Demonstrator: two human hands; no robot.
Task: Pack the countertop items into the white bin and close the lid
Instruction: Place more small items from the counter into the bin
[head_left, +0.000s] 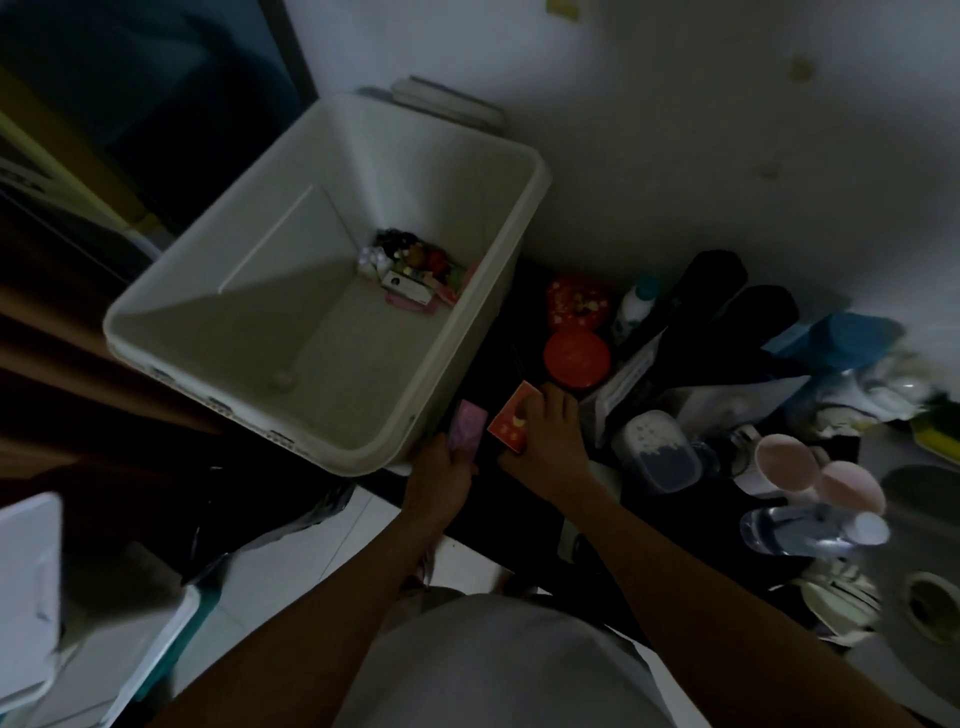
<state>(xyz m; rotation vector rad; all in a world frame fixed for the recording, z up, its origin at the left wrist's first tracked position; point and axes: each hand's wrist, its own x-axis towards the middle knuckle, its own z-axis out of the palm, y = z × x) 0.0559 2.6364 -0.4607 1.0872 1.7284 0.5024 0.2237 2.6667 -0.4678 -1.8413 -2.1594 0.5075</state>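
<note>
The left hand's (441, 480) fingers (457, 460) are curled round a small pink packet (469, 434), and the right hand's (550, 449) fingers (553, 402) pinch a red packet (511, 422) by its edge, both just below the centre of the frame at the near edge of the dark tabletop (501, 327). This looks like mid-packing. The white bin (311, 338) stands open just to the upper left with only a small heap in its far corner. Both packets next need carrying up-left over the rim and dropping in, while the red round tin (576, 358) and other clutter to the right wait.
</note>
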